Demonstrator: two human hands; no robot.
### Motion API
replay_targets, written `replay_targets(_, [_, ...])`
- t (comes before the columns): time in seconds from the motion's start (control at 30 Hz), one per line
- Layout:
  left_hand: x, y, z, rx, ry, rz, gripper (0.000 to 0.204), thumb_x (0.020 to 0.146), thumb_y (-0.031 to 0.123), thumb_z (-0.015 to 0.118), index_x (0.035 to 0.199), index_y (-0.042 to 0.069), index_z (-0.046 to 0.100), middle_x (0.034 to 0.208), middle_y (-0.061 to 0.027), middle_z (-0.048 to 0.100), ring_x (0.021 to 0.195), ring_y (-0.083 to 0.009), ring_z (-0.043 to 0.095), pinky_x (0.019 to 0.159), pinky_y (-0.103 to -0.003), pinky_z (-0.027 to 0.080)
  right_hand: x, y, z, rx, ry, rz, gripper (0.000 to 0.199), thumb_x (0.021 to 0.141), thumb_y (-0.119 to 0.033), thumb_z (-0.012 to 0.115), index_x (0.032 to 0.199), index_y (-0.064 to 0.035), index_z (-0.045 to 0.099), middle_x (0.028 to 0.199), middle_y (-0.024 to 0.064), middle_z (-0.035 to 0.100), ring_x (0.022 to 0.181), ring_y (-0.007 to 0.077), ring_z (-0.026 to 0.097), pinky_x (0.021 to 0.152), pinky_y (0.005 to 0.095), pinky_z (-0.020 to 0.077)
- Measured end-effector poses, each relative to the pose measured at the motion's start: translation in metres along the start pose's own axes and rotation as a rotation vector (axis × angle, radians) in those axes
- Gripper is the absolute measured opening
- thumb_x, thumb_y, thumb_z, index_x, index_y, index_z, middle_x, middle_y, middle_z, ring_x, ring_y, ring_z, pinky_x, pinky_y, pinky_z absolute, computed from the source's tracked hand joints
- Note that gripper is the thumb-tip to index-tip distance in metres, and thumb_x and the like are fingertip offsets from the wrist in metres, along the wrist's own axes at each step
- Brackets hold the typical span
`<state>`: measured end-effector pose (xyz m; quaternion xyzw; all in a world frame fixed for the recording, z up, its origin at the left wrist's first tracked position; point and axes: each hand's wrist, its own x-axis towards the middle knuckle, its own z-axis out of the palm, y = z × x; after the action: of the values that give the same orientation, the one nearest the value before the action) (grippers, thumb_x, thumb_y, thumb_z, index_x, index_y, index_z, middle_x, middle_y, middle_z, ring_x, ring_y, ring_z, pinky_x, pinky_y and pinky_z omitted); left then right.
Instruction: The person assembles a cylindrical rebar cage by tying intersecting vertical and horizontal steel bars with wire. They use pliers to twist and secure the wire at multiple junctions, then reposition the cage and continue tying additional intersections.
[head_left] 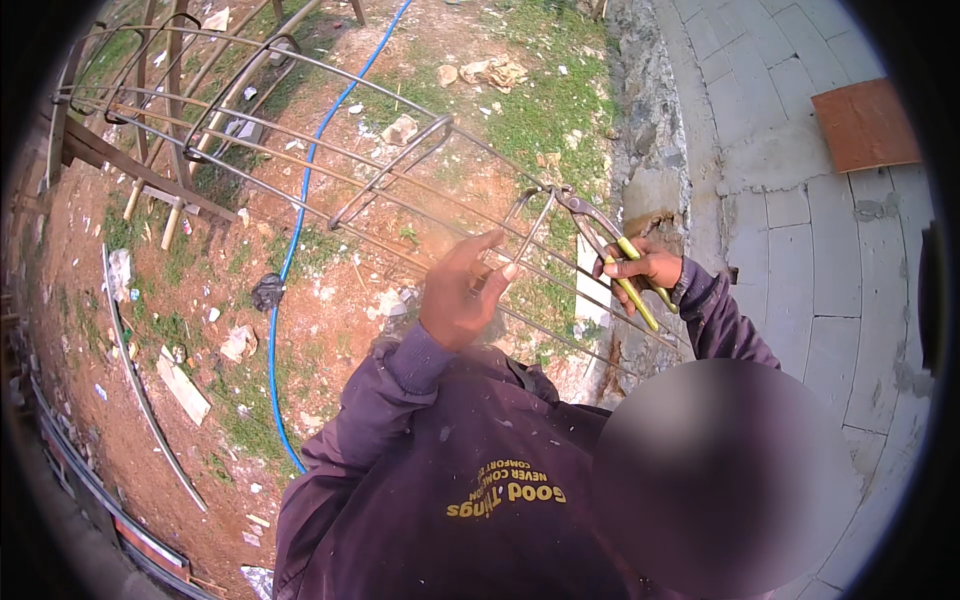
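Yellow-handled pincers (590, 228) are gripped in my right hand (645, 268), with fingers around the handles. Their jaws meet the top corner of a square steel stirrup (536, 225), where it crosses a long rebar. My left hand (462, 292) is beside the same stirrup, thumb and index finger apart, with the thumb tip at its lower corner. Some of the left fingers are hidden behind the hand. The stirrup belongs to a long rebar cage (375, 182) that slants from the upper left to my right side.
Wooden supports (178, 90) stand under the cage's far end. A blue hose (281, 290) runs over littered soil and grass at left. A loose pipe (140, 385) lies farther left. Grey paving (790, 250) and a rusty-brown sheet (865, 125) are on the right, past a broken concrete edge (655, 120).
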<state>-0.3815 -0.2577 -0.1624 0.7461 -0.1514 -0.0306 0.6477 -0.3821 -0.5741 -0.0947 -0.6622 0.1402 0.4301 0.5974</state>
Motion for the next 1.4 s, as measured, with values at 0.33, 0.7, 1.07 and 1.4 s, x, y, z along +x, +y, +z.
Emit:
replay_targets(0.33, [0.034, 0.002, 0.047, 0.526, -0.053, 0.265, 0.033, 0.081, 0.012, 0.07, 0.111, 0.001, 0.064, 0.115, -0.0183, 0.056, 0.097, -0.0386, 0.058, 0.083, -0.047, 0.048, -0.006, 0.033, 0.07, 0.247, 0.117, -0.098, 0.024, 0.095, -0.018, 0.058, 0.106, 0.0031, 0.056, 0.061, 0.0114, 0.058, 0.047, 0.0244, 0.061, 0.046, 0.0363, 0.0527])
replay_targets(0.7, [0.061, 0.004, 0.069, 0.99, 0.097, 0.377, 0.019, 0.082, 0.025, 0.069, 0.091, 0.009, 0.065, 0.096, -0.0107, 0.067, 0.099, -0.0287, 0.059, 0.094, -0.044, 0.037, -0.005, 0.034, 0.048, 0.272, -0.012, -0.118, 0.028, 0.093, -0.021, 0.057, 0.108, 0.0025, 0.054, 0.064, 0.0088, 0.059, 0.046, 0.0224, 0.06, 0.046, 0.0359, 0.0543])
replay_targets(1.07, [0.075, -0.008, 0.075, 0.662, 0.137, 0.334, 0.013, 0.085, 0.017, 0.065, 0.092, 0.007, 0.069, 0.081, -0.0124, 0.069, 0.071, -0.0328, 0.066, 0.086, -0.048, 0.046, -0.001, 0.071, 0.021, 0.61, -0.406, -0.221, 0.086, 0.086, -0.008, 0.05, 0.158, -0.0141, 0.003, 0.147, 0.0301, 0.039, 0.133, 0.0425, 0.045, 0.097, 0.0535, 0.0501])
replay_targets(1.4, [0.094, -0.006, 0.082, 0.376, 0.113, 0.516, 0.008, 0.086, 0.003, 0.063, 0.094, 0.002, 0.065, 0.089, -0.0147, 0.065, 0.086, -0.0343, 0.062, 0.08, -0.043, 0.048, 0.009, 0.066, 0.028, 0.207, 0.417, -0.478, 0.043, 0.095, -0.007, 0.055, 0.136, -0.0021, 0.041, 0.087, 0.0069, 0.058, 0.065, 0.0153, 0.063, 0.05, 0.0301, 0.0543])
